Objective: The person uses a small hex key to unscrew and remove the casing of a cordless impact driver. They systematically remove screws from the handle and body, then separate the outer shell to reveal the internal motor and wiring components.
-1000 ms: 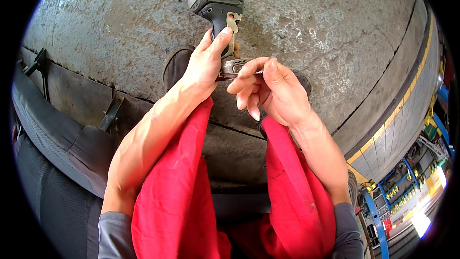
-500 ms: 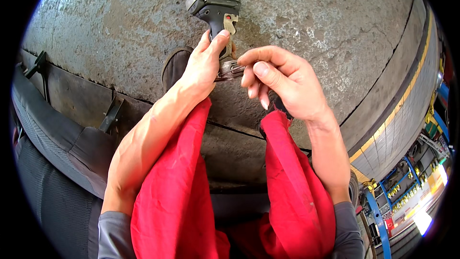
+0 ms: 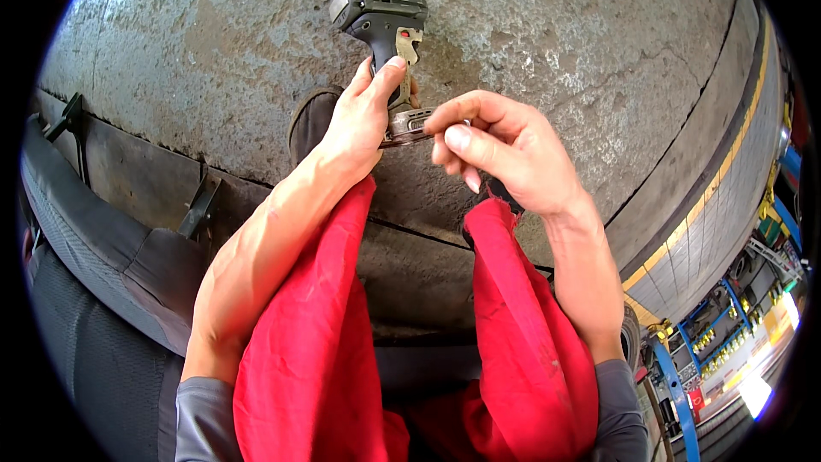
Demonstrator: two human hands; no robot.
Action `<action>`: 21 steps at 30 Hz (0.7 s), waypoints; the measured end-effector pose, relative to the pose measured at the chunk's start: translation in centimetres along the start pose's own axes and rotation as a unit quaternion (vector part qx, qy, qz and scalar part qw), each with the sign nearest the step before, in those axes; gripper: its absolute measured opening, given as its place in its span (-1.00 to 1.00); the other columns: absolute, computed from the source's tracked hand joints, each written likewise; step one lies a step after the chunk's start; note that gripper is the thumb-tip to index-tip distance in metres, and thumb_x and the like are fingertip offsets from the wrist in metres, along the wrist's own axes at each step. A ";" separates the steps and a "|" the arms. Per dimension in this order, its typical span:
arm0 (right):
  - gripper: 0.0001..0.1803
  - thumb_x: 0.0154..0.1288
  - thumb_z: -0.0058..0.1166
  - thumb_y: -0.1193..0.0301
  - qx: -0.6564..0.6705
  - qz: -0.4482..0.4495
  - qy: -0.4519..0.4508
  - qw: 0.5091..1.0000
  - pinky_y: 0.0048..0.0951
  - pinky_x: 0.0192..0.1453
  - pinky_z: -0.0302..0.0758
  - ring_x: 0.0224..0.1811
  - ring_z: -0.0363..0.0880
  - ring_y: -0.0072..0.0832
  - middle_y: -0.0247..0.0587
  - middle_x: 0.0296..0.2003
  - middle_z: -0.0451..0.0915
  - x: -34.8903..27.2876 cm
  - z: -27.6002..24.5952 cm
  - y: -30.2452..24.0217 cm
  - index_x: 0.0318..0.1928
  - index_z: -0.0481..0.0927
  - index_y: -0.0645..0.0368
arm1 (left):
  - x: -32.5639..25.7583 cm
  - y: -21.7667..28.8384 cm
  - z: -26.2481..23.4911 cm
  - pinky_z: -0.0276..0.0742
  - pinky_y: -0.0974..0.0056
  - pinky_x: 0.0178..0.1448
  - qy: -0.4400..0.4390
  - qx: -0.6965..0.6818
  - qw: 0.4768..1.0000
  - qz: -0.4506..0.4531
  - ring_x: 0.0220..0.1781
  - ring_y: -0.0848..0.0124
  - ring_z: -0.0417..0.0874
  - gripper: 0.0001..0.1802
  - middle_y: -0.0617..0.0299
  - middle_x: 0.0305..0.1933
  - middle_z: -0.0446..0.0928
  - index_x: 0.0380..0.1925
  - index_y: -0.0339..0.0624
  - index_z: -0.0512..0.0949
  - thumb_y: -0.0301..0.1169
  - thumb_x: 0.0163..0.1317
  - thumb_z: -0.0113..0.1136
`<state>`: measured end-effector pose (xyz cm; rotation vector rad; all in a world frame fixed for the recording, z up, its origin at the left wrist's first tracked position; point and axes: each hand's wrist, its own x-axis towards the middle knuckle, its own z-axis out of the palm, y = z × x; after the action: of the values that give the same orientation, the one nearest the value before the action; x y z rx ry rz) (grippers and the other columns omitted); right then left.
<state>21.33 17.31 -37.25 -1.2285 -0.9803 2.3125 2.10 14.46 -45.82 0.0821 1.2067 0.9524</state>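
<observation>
A dark grey pistol-grip power tool [image 3: 386,24] is held over the concrete, its bulky head pointing away from me and a tan panel along the handle. My left hand [image 3: 363,115] is closed round the lower handle, thumb on the tan panel. At the near end sits the tool's worn, slotted base [image 3: 405,127]. Close to the right side of that base is my right hand [image 3: 517,150], fingers curled and thumb bent in toward the index finger. Whatever its fingertips hold, if anything, is too small or hidden to make out.
Beneath the tool spreads a rough, stained concrete floor [image 3: 547,26]. My red trouser legs [image 3: 308,316] frame the near middle, with a dark shoe [image 3: 315,124] beside my left hand. Black padded seats [image 3: 103,316] stand at left; blue shelving [image 3: 727,334] is at far right.
The tool and my left hand have shifted very slightly left. My right thumb and fingers have moved a little, and more of the tool's base shows beside them.
</observation>
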 end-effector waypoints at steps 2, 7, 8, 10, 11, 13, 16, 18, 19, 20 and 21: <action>-0.64 0.65 0.04 0.18 0.049 -0.034 -0.029 0.998 -0.58 -0.30 0.54 -0.29 0.62 -0.66 -0.30 -0.25 0.73 0.1 0.3 0.8 0.02 0.68 0.24 | -0.1 0.1 0.0 0.60 0.28 -0.14 -0.005 -0.006 1.000 -0.008 -0.25 0.46 0.63 -0.74 0.25 -0.22 0.60 0.04 -0.13 0.51 -0.21 0.55 0.16; -0.51 0.67 -0.05 0.04 0.149 0.010 -0.075 0.986 -0.57 -0.33 0.52 -0.34 0.67 -0.60 -0.27 -0.35 0.74 0.8 -0.1 2.6 -0.08 0.69 0.23 | -0.2 0.3 0.2 0.61 0.27 -0.16 0.005 -0.012 1.000 -0.019 -0.27 0.44 0.64 -0.72 0.24 -0.21 0.61 0.04 -0.12 0.51 -0.20 0.54 0.18; -0.50 0.66 -0.05 0.02 0.116 0.017 -0.069 0.991 -0.58 -0.33 0.51 -0.34 0.67 -0.60 -0.27 -0.35 0.74 0.7 0.0 2.7 -0.10 0.70 0.22 | -0.2 0.3 0.2 0.61 0.27 -0.16 0.004 -0.014 1.000 -0.021 -0.27 0.44 0.64 -0.72 0.24 -0.21 0.61 0.04 -0.12 0.51 -0.19 0.53 0.19; -0.47 0.65 -0.05 -0.02 0.051 0.024 -0.045 0.997 -0.58 -0.33 0.51 -0.33 0.67 -0.60 -0.28 -0.35 0.73 0.5 0.1 2.5 -0.13 0.70 0.21 | -0.2 0.1 0.0 0.60 0.28 -0.16 0.004 -0.009 1.000 -0.022 -0.26 0.44 0.63 -0.72 0.24 -0.20 0.61 0.05 -0.11 0.51 -0.19 0.53 0.19; -0.46 0.64 -0.03 -0.04 0.050 0.023 -0.033 0.998 -0.58 -0.33 0.51 -0.32 0.66 -0.61 -0.29 -0.36 0.73 0.4 0.2 2.3 -0.14 0.71 0.21 | -0.1 0.0 -0.1 0.60 0.29 -0.15 -0.002 -0.008 1.000 -0.015 -0.26 0.45 0.63 -0.72 0.24 -0.19 0.61 0.05 -0.11 0.51 -0.19 0.53 0.19; -0.44 0.61 0.00 -0.08 0.055 0.018 -0.014 0.998 -0.58 -0.32 0.51 -0.30 0.65 -0.62 -0.31 -0.36 0.72 0.2 0.5 1.7 -0.16 0.72 0.20 | 0.1 -0.3 -0.2 0.59 0.31 -0.15 0.009 0.034 0.999 0.000 -0.25 0.46 0.63 -0.70 0.27 -0.20 0.61 0.07 -0.10 0.51 -0.18 0.53 0.19; -0.41 0.59 0.02 -0.12 -0.013 0.043 0.014 0.999 -0.56 -0.30 0.51 -0.29 0.64 -0.63 -0.33 -0.37 0.72 0.3 0.6 0.4 -0.18 0.73 0.20 | 0.4 -0.8 -0.3 0.58 0.33 -0.14 0.016 0.075 0.997 0.027 -0.24 0.48 0.62 -0.67 0.30 -0.20 0.61 0.13 -0.10 0.50 -0.17 0.54 0.19; -0.48 0.54 0.13 -0.05 -0.126 0.057 0.019 0.990 -0.49 -0.26 0.54 -0.31 0.63 -0.62 -0.35 -0.36 0.73 -0.1 0.4 -0.6 -0.16 0.74 0.22 | 0.4 -1.0 -0.4 0.57 0.33 -0.12 0.014 0.083 0.996 0.026 -0.23 0.49 0.61 -0.64 0.31 -0.19 0.60 0.18 -0.09 0.49 -0.17 0.54 0.18; -0.51 0.53 0.16 -0.02 -0.174 0.058 0.025 0.983 -0.47 -0.25 0.55 -0.32 0.63 -0.61 -0.33 -0.36 0.73 -0.2 0.4 -1.0 -0.15 0.73 0.22 | 0.5 -1.0 -0.5 0.57 0.34 -0.10 0.011 0.081 0.997 0.017 -0.22 0.50 0.61 -0.63 0.32 -0.19 0.60 0.20 -0.09 0.48 -0.16 0.54 0.18; -0.54 0.51 0.19 0.02 -0.213 0.059 0.027 0.975 -0.44 -0.23 0.56 -0.33 0.63 -0.59 -0.31 -0.36 0.73 -0.3 0.5 -1.2 -0.14 0.73 0.23 | 0.5 -0.9 -0.6 0.57 0.34 -0.09 0.011 0.081 0.997 0.009 -0.21 0.50 0.61 -0.61 0.32 -0.18 0.60 0.22 -0.08 0.47 -0.16 0.55 0.17; -0.69 0.47 0.22 0.21 -0.322 0.023 0.042 0.946 -0.31 -0.20 0.59 -0.33 0.71 -0.38 -0.18 -0.31 0.76 -0.3 0.5 -1.4 -0.05 0.72 0.21 | 0.5 -0.9 -0.6 0.57 0.33 -0.08 0.009 0.076 0.997 0.006 -0.19 0.50 0.61 -0.60 0.32 -0.16 0.60 0.24 -0.08 0.46 -0.16 0.55 0.17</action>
<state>21.11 17.90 -35.88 -1.5743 -1.7732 2.0023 2.19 13.95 -46.90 0.2027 1.2958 0.8714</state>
